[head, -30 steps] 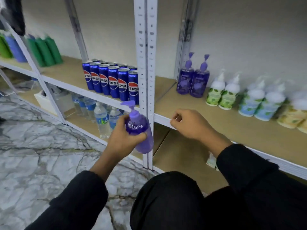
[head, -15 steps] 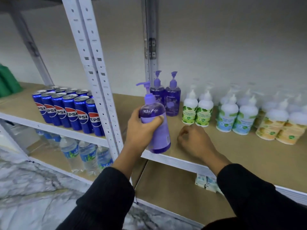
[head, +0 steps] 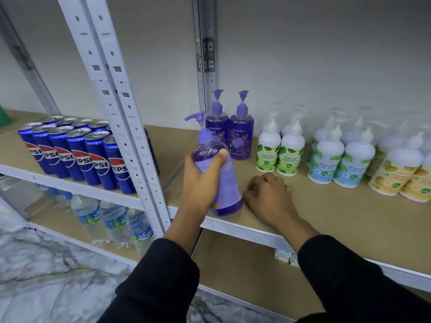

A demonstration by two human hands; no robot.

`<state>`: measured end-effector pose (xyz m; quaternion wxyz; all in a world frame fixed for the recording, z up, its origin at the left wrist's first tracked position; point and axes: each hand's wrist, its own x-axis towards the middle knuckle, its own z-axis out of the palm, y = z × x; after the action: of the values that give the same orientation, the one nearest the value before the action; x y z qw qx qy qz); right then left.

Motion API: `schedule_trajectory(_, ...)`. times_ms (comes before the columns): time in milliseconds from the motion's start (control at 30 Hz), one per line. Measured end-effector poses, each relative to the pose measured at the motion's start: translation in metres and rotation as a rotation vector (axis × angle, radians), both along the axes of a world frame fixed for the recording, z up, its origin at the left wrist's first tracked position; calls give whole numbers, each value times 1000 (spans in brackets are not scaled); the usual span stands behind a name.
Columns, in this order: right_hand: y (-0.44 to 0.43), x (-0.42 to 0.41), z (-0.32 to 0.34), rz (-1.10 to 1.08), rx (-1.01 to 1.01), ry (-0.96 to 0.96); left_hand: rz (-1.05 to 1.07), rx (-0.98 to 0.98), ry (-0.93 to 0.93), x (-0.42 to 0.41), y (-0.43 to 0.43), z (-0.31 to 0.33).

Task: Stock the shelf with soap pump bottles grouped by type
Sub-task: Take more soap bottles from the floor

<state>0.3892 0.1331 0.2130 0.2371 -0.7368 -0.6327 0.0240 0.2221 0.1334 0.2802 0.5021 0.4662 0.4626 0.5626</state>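
**Fig.** Stocking bay, L to R.

**(a)** Pepsi cans [head: 77, 157] stand packed in rows on the neighbouring bay, w/ water btls [head: 112, 220] on the level below. The slotted upright [head: 121, 108] keeps drinks apart from soap.

**(b)** L hand [head: 200, 183] wraps the held purple btl [head: 227, 187] at its shoulder, thumb across the front, fingers clamped behind. The grip sits high, prob. so the base is free to set down. The btl tilts, pump head leaning L, base over the front lip of the shelf [head: 326, 217]. Can't tell whether it touches the board.

**(c)** Purple pair [head: 229, 136]: 2 upright btls at the back by the rear post, labels facing out. They are the matching type, so the held btl likely belongs in the bare patch just in front of them.

**(d)** R hand [head: 268, 194] rests knuckles-up on the board just beside the held btl, fingers loosely bent, gripping nothing. Prob. a brace for the reach.

**(e)** Green-label btls [head: 279, 155], then blue-label btls [head: 338, 162], then yellow-label btls [head: 401, 178], each type in its own cluster, which makes the grouping readable at a glance.

Judged: sorting mostly done, w/ 1 purple btl not yet set down. Risk: the tilted base could clip the lip.
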Motion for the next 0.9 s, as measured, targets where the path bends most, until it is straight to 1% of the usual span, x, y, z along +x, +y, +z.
schedule_trajectory(133,0,0,-3,3,5,-14,-59,-31,29,-3,1,3)
schedule_trajectory(300,0,-1,-2,-5,4,3,-60,80,117,-4,0,-1)
schedule_trajectory(533,-1,0,-2,-3,1,-1,-63,136,66,1,-9,1)
schedule_trajectory(700,-1,1,-3,7,11,0,-109,80,24,4,-4,3)
schedule_trajectory(800,-1,1,-3,4,8,-6,-154,90,84,3,-1,-1)
schedule_trajectory(900,0,0,-3,-2,6,0,-144,97,120,2,0,-5)
